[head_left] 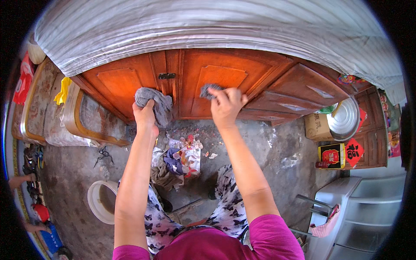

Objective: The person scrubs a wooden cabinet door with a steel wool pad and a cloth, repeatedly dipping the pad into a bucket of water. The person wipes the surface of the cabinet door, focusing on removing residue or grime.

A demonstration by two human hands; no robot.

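My left hand [144, 116] is closed around a bunched grey cloth [159, 105], which hangs in front of the wooden cabinet [117, 84] near its left door and middle post. To its right, my right hand [228, 107] grips a small dark grey scouring pad [208, 90] against the cabinet's orange-brown right door [221, 71]. The pad's exact kind is hard to make out, as my fingers cover part of it. A dark metal latch [167, 76] sits on the post between the two doors.
A pale sheet [216, 28] drapes over the cabinet top. Rags and scraps [175, 162] lie on the floor below my arms. A white bucket [97, 201] of murky water stands at left, near a cushioned sofa [93, 115]. A cardboard box [318, 128] and a metal-legged stool [320, 216] are right.
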